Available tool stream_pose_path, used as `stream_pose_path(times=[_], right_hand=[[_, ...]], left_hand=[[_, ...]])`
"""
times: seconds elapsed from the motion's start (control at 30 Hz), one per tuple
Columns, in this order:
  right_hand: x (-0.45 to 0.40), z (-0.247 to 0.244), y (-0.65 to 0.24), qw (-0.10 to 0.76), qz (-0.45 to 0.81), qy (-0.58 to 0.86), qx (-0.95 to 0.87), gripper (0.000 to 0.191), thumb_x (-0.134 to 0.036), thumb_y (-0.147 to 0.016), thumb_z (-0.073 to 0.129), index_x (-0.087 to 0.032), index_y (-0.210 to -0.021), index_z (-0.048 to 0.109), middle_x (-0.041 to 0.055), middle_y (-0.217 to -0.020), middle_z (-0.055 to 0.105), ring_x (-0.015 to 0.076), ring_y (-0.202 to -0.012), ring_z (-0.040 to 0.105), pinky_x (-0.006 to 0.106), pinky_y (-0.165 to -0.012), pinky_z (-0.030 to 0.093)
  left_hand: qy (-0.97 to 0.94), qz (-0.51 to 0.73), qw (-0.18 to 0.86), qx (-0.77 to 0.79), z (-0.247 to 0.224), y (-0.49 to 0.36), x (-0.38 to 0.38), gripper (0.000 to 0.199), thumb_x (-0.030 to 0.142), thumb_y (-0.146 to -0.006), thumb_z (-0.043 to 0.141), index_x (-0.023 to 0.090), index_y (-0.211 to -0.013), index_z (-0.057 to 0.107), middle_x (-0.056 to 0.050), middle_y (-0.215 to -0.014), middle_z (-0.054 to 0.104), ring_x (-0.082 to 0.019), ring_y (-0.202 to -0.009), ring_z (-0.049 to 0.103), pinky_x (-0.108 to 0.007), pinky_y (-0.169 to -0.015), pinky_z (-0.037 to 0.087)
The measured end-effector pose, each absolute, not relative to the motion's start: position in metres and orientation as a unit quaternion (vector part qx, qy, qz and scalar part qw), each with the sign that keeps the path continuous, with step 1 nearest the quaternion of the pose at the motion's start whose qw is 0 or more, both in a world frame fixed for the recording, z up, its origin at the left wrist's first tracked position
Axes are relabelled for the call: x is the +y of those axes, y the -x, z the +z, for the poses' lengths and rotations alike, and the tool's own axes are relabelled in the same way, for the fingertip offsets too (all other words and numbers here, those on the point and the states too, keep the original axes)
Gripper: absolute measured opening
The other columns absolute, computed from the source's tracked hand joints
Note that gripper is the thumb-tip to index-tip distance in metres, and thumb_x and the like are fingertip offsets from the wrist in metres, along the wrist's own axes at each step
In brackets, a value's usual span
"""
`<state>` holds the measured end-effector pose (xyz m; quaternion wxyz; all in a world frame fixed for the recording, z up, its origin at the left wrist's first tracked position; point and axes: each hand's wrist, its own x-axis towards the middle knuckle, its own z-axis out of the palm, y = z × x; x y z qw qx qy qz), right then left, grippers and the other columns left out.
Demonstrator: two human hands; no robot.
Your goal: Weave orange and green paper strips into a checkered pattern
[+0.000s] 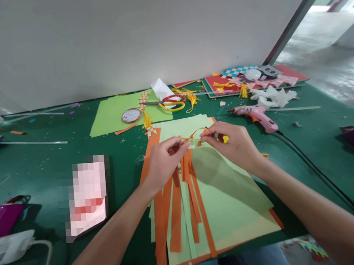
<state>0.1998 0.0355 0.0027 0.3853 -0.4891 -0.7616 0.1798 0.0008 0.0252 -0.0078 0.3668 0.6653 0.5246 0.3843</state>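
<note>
Between my two hands, low over the paper sheets, is a small weave of orange and light green paper strips (192, 140). My left hand (163, 159) is closed, its thumb and fingers pinching the weave's left end. On the other side, my right hand (237, 144) is closed in a pinch on an orange paper strip (206, 132) that curls over the weave. Something with a yellow tip (226, 139) shows by the right fingers; its kind is unclear. Below lie light green sheets (229, 193) with several loose orange strips (175, 221) on top.
Yellow-and-red-handled scissors (175, 104), a round tin (131, 115) and a yellow tassel (146, 120) lie at the back. A pink glue gun (257, 116) with a black cord (316, 173) is on the right. A phone (89, 199) and white charger (12, 247) lie left.
</note>
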Motion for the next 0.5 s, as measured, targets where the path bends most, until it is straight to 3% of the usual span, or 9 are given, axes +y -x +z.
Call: stream_pose_path(times=[0.5], right_hand=[[0.0367, 0.0019, -0.2033, 0.425, 0.083, 0.447, -0.783, 0.019, -0.016, -0.087, 0.054, -0.022, -0.074, 0.066, 0.0055, -0.078, 0.069, 0.0184, -0.073, 0.062, 0.032, -0.066, 0.048]], left_hand=[[-0.637, 0.404, 0.397, 0.524, -0.0068, -0.0018, 0.0267, 0.03, 0.038, -0.083, 0.064, 0.017, -0.064, 0.053, 0.004, -0.06, 0.041, -0.01, -0.057, 0.037, -0.022, -0.052, 0.03]])
